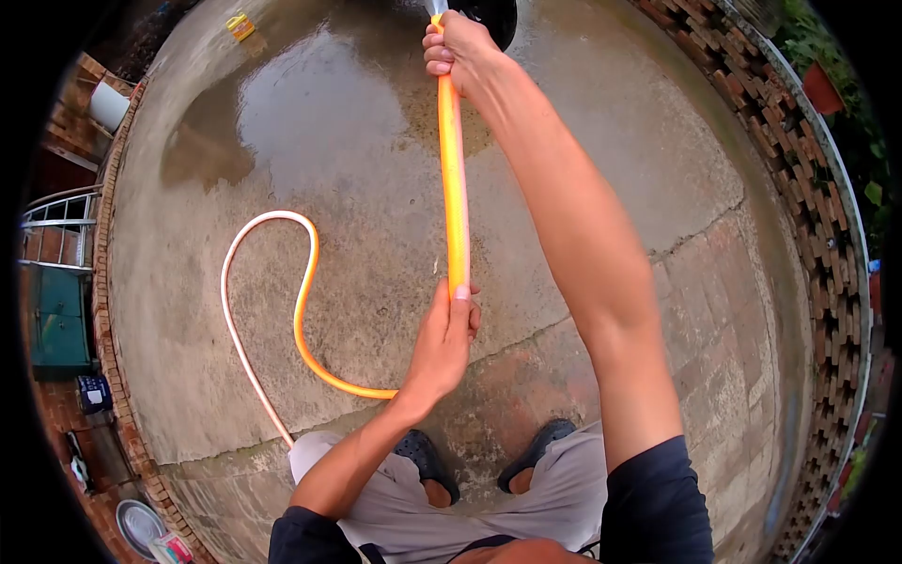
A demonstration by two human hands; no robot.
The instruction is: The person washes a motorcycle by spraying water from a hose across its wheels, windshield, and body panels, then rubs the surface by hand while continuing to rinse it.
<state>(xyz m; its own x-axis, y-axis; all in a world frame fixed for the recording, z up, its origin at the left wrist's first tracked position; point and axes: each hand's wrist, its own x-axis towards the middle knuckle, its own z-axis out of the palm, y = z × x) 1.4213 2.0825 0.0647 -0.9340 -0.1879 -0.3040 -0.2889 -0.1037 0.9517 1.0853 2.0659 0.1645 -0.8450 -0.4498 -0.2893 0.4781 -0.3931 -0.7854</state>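
Note:
A yellow-orange and white hose (452,179) stretches away from me between my two hands. My right hand (458,52) grips it at the far end, arm outstretched, with the fingers wrapped round it. Just beyond that fist, water or a clear nozzle shows at the hose's end; I cannot tell which. Closer to my body, my left hand (447,334) is closed around the same hose, thumb lying along its top. From there the hose drops to the ground on the left, bends in a loop and runs back beside my leg.
Wet concrete (310,122) darkens the far ground, where a black round object (495,21) stands partly in view. A yellow container (241,25) sits far left. Stacked bricks (799,141) line the right side. On the left are a white bucket (109,106) and a green cabinet (58,315).

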